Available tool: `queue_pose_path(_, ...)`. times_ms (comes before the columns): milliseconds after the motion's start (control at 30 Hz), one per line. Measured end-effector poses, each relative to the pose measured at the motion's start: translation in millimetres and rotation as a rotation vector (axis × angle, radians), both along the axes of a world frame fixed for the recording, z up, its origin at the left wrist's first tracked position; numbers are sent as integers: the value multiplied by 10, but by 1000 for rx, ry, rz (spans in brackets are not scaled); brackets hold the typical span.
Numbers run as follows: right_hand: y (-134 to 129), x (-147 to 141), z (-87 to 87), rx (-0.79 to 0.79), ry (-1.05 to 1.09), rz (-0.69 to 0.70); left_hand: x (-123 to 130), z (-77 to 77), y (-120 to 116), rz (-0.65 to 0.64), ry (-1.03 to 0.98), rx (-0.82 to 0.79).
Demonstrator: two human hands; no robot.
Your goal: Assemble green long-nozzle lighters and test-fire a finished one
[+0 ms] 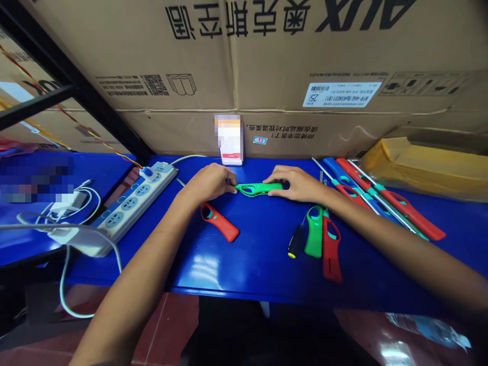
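Fingers of the left hand point(212, 183) and right hand point(296, 184) close on the two ends of a green utility lighter point(259, 189), which lies near the back edge of the blue desk point(244, 269), below a large cardboard carton point(305, 61). Toward the desk's back right corner, long red and blue lighters point(414, 213) lie in a slanting pile. Nearer the front edge, a red lighter handle point(331, 249) and a green handle point(314, 234) lie beside a black-handled screwdriver point(296, 241), while a red handle point(220, 221) lies just below the left hand and a white power strip point(133, 208) slants across the desk's left part.
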State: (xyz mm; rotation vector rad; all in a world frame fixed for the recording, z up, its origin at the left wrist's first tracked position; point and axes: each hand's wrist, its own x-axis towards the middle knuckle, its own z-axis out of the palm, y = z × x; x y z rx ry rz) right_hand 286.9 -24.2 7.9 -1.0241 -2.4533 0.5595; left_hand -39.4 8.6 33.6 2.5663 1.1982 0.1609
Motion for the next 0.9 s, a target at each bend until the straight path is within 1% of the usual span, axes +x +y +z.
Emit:
queue_pose_path(133,-14,-18,-9,-1,4,-10,12,1,-11,-13,20,8)
queue_pose_path(267,-32,-39,5,-10,-25,-31,34,-4,-31,16,21,9)
queue_pose_path(467,-72,-87,-4,-16,-73,-84,60,-9,-51,18,-64,-27)
queue_pose_path(567,-76,-103,-4,-9,-96,-90,81,-15,-69,34,-63,-47)
queue_pose_path(700,-73,-108,7,-6,-96,-60,143,-3,-141,38,-12,-2)
queue_pose_path(833,-91,-127,5,-7,-132,-115,210,30,-248,66,129,118)
queue_pose_path(900,-98,-139,0,-10,-144,-134,216,43,-276,80,186,128)
